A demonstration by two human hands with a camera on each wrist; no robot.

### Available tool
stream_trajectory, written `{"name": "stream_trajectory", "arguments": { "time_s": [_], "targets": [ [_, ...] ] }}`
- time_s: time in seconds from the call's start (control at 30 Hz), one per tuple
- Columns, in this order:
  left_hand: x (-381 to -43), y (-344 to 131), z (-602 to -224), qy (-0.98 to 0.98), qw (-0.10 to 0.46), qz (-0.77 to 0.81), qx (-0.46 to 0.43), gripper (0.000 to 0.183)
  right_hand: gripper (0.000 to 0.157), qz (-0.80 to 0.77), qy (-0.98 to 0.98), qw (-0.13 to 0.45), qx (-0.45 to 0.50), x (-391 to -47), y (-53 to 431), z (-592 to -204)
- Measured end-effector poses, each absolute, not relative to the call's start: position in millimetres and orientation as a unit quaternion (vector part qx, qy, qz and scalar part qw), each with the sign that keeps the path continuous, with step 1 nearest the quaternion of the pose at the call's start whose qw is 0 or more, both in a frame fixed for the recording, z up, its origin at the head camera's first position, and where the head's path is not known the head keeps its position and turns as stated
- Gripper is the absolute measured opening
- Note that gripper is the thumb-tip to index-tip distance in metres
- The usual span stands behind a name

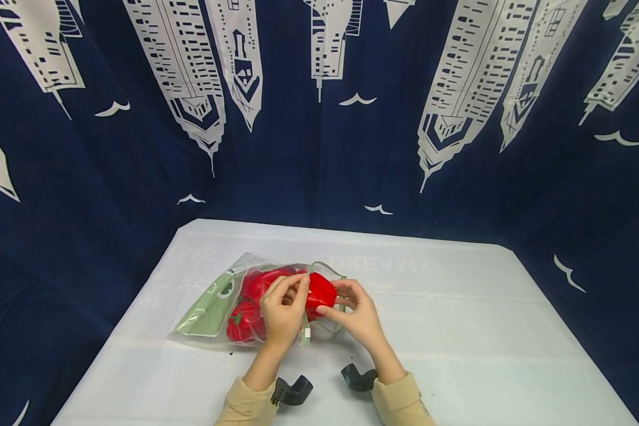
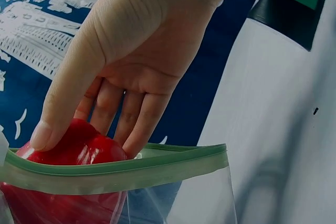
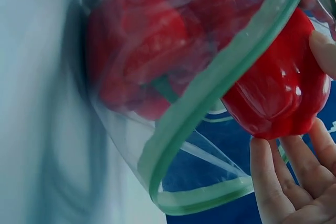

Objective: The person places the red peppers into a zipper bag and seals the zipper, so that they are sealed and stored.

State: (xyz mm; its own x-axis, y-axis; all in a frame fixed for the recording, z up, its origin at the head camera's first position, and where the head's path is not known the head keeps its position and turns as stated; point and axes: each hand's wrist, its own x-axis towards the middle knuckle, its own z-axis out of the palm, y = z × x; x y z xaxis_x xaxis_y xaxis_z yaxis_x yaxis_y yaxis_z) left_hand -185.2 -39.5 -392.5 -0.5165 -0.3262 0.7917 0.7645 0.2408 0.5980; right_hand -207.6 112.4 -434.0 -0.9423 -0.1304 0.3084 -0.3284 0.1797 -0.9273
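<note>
My right hand (image 1: 361, 316) holds a glossy red bell pepper (image 1: 322, 293) between thumb and fingers, at the open mouth of a clear zip bag (image 1: 205, 313). In the right wrist view the pepper (image 3: 286, 85) lies partly behind the bag's green zip edge (image 3: 202, 90). From the left wrist side, the right hand (image 2: 131, 61) has its thumb and fingers on either side of the pepper (image 2: 79, 145). My left hand (image 1: 282, 313) pinches the bag's rim at its upper part. Other red peppers (image 1: 245, 322) lie inside the bag, one with its green stem showing.
The bag lies on a table with a white cloth (image 1: 458, 331). A dark blue curtain (image 1: 319, 160) with white building prints hangs behind. Small dark specks (image 1: 231, 354) dot the cloth. A dark wrist device (image 1: 294, 390) sits on each arm.
</note>
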Motion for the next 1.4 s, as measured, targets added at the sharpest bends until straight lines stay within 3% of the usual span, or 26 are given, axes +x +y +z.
{"name": "stream_trajectory", "arguments": {
  "time_s": [0.47,0.8,1.07,1.4],
  "targets": [
    [-183,-39,-389,-0.637,0.462,-0.594,-0.168,0.010,0.046,0.620,-0.767,0.083,0.143,-207,107,-436],
    [-182,-40,-389,-0.637,0.465,-0.591,-0.170,0.011,0.048,0.617,-0.766,0.049,0.175,-189,105,-405],
    [-182,-42,-388,-0.634,0.467,-0.593,-0.170,0.010,0.052,0.622,-0.755,0.023,0.208,-206,114,-432],
    [-188,-44,-396,-0.632,0.470,-0.593,-0.167,0.010,0.050,0.612,-0.767,0.051,0.186,-205,109,-434]
  ]
}}
